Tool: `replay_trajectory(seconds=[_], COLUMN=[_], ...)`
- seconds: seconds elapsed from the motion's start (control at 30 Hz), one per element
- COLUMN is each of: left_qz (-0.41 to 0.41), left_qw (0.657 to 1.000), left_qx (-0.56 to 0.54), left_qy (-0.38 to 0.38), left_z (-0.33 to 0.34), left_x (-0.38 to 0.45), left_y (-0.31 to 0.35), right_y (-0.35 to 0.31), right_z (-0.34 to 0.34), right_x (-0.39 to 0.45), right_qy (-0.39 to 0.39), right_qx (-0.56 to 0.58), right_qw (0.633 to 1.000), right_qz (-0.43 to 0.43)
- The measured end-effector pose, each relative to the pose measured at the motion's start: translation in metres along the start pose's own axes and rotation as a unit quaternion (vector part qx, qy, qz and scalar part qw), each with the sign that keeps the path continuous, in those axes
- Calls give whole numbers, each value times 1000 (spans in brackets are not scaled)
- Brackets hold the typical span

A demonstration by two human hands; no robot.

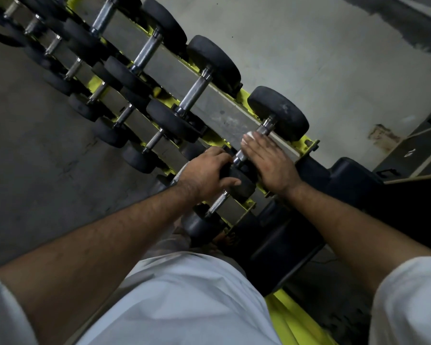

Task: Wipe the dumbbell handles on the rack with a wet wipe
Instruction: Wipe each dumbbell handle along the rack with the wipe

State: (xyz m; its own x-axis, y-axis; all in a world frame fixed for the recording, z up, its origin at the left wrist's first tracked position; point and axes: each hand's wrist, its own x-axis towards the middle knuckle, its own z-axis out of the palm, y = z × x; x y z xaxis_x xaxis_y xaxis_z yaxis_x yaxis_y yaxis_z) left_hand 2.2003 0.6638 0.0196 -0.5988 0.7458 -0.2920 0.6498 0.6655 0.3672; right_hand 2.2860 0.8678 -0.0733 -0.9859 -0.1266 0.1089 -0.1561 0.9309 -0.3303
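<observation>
Black dumbbells with knurled steel handles lie in rows on a yellow rack (306,145). My right hand (266,163) wraps over the handle (241,155) of the nearest top-row dumbbell (279,113), pressing a white wet wipe (249,136) against it; only a bit of the wipe shows past my fingertips. My left hand (207,173) grips the near black head (241,183) of that same dumbbell. The neighbouring handle (193,95) is bare.
More dumbbells run away up-left on the top tier (147,52) and on the lower tiers (154,139). A grey wall stands behind the rack. Dark padded equipment (346,180) sits right of the rack's end. Grey floor lies at the left.
</observation>
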Motion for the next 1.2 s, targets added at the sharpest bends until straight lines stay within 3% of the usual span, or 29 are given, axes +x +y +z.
replay_trajectory(seconds=[0.1,0.17,0.27,0.43,0.57,0.73,0.87,0.9,1.03,1.2], left_qz=[0,2,4,-1,5,5,4,1,-3,-4], left_qw=[1000,1000,1000,1000,1000,1000,999,999,999,999], left_qx=[-6,-9,-6,-8,-8,-14,-25,-25,-15,-13], left_qy=[1,2,6,13,14,24,29,29,30,33], left_z=[0,-1,-1,5,5,6,5,6,8,7], left_x=[0,0,0,-2,-1,-3,-3,-3,-4,-4], left_y=[-2,-1,-1,-1,-2,-1,2,2,3,4], right_y=[14,-1,-2,3,-7,1,-4,4,14,-4], right_z=[-11,-3,1,-8,-4,-14,-7,-11,-20,-10], right_x=[3,5,1,4,-4,5,4,8,10,10], right_qy=[22,14,-13,30,-40,-6,-92,-84,4,-71], right_qx=[21,31,23,24,17,19,1,-14,-31,-27], right_qw=[993,995,1000,995,996,998,987,987,1000,991], right_qz=[111,93,-15,91,-73,56,-133,-134,-1,-114])
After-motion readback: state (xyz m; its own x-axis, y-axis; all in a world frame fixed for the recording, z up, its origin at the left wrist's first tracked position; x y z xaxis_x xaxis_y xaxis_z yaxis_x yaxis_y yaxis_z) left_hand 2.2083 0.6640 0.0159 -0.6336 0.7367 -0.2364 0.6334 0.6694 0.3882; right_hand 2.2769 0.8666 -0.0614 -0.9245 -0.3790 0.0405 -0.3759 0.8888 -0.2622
